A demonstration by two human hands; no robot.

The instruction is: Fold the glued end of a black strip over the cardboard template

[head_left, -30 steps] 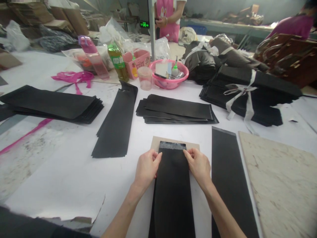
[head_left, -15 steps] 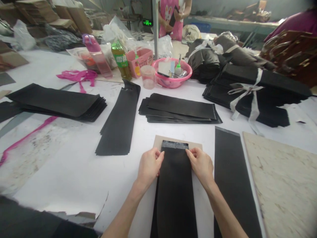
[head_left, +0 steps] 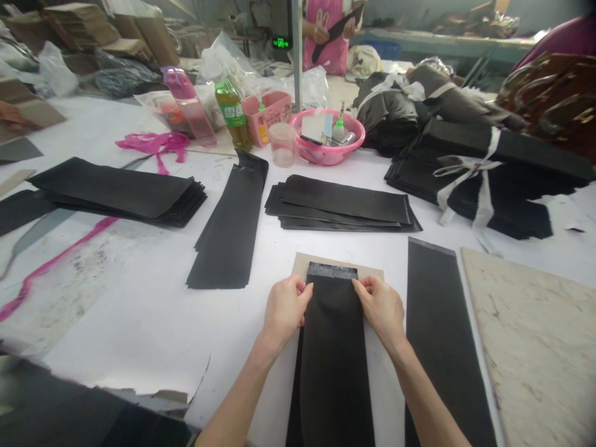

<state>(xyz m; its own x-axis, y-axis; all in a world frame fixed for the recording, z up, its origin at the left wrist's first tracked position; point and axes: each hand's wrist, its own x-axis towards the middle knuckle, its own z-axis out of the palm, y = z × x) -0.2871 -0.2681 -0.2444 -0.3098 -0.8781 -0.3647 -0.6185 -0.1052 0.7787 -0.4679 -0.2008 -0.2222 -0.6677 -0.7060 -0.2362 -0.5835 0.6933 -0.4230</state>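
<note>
A long black strip of sheet material [head_left: 336, 354] runs toward me over a beige board [head_left: 302, 266]. Its far end shows a greyish, shiny band [head_left: 333, 270]. My left hand [head_left: 286, 309] pinches the strip's left edge just below that band, and my right hand [head_left: 382, 308] pinches the right edge opposite. Another black layer peeks out beneath along the left side. To the right of my right hand, a separate black strip [head_left: 444, 347] lies flat, with a thin grey band at its far end.
Black strips are stacked at left [head_left: 116, 189], in the middle [head_left: 230, 230] and behind the board [head_left: 344, 202]. A tied black bundle [head_left: 512, 167], a pink basin [head_left: 328, 152], a green-labelled bottle [head_left: 233, 115] and a marbled board [head_left: 535, 335] surround them. A person in a pink apron [head_left: 326, 37] stands beyond.
The view has shifted slightly, moving everything a little to the right. Both hands keep their pinch on the strip's edges. The person beyond has tilted the black piece they hold.
</note>
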